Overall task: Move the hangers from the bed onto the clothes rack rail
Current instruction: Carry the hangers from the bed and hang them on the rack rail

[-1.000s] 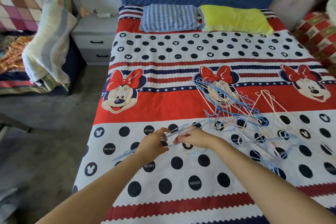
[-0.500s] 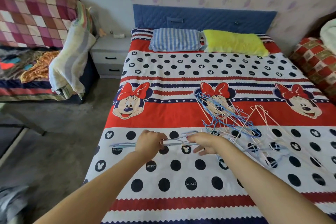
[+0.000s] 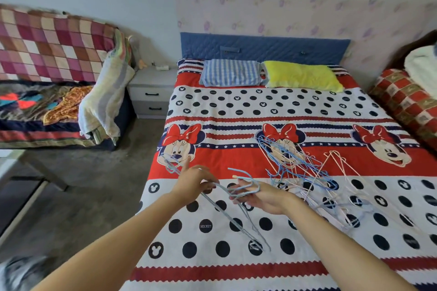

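Note:
A tangled pile of thin blue, white and pink wire hangers (image 3: 300, 168) lies on the Minnie Mouse bedspread (image 3: 260, 106), right of centre. My left hand (image 3: 192, 182) grips a bunch of light blue hangers (image 3: 234, 215) lifted off the bed; their frames hang down toward me. My right hand (image 3: 257, 196) is palm up just beside it, with the hooks of the bunch curling over its fingers. No clothes rack rail is in view.
A striped pillow (image 3: 230, 75) and a yellow pillow (image 3: 300, 78) sit at the headboard. A white nightstand (image 3: 151, 92) stands left of the bed, past a strip of grey floor (image 3: 89, 184). A second bed with a checked blanket (image 3: 52, 47) fills the left side.
The bunch of blue hangers has risen off the bed and turned from lying flat to hanging down. My right hand rolled palm up under the hooks. The view tilted up.

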